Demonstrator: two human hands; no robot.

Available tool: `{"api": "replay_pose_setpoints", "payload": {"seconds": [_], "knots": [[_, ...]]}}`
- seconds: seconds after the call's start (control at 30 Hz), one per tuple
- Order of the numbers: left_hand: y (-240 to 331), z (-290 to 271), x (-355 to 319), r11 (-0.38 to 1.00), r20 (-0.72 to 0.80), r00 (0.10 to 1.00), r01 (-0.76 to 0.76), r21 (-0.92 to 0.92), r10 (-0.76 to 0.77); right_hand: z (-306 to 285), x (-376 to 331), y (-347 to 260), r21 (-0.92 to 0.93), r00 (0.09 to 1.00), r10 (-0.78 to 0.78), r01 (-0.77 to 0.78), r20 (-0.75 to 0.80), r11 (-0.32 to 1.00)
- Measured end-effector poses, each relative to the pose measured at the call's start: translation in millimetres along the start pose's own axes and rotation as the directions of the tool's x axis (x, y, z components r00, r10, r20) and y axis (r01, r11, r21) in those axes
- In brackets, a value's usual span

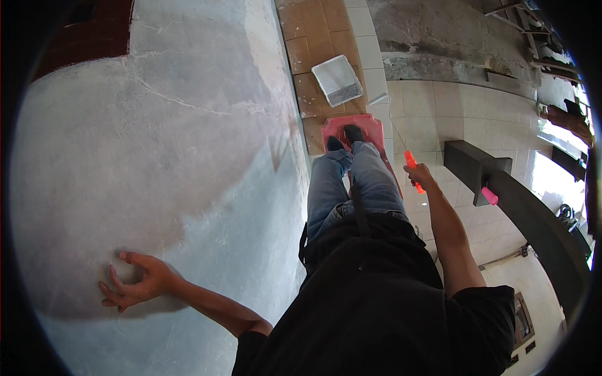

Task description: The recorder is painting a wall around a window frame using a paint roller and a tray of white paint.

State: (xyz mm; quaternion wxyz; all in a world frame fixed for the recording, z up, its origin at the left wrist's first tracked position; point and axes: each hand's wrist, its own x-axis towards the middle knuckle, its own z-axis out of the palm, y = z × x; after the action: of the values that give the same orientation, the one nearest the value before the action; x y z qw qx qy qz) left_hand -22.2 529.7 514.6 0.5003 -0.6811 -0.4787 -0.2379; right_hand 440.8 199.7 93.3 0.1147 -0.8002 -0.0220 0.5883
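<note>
My left hand (144, 282) is at the wall (157, 163), its fingers spread and curved, with nothing in it; the fingertips seem to rest on the surface. My right hand (421, 174) is closed round the orange handle of a paint roller (410, 158), held out to my right. A thin wire frame runs from the handle toward a small pale roller head (379, 99). Below, a white paint tray (337, 72) holds a little greyish paint. The wall is partly greyish and partly light blue, with cracks and a rough patch.
My feet stand on a red plastic stool (375, 128) close to the wall. Brown cardboard (310, 53) covers the floor beside the tray. To the right are floor tiles (417, 103), a dark beam-like structure (533, 207) and a pink cup-like object (489, 196). A dark red frame (106, 37) borders the wall.
</note>
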Motion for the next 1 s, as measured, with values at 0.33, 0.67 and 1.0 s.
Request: {"api": "replay_pose_setpoints", "payload": {"seconds": [0.33,0.67,1.0], "knots": [[13.1,0.7,14.8,0.982,-0.118,0.991,-0.084,-0.169,0.064,14.1,-38.0,-13.8,0.195,1.0,-0.016,0.017,-0.008,0.981],[90.4,28.6,-112.8,0.663,0.545,0.799,0.266,-0.7,0.254,43.9,-47.7,18.0,0.195,0.995,0.016,0.003,-0.095,0.981],[96.1,55.8,-163.5,0.868,0.678,0.647,0.051,-0.494,0.348,57.8,-37.0,86.1,0.225,0.991,0.07,-0.043,-0.113,0.973]]}}
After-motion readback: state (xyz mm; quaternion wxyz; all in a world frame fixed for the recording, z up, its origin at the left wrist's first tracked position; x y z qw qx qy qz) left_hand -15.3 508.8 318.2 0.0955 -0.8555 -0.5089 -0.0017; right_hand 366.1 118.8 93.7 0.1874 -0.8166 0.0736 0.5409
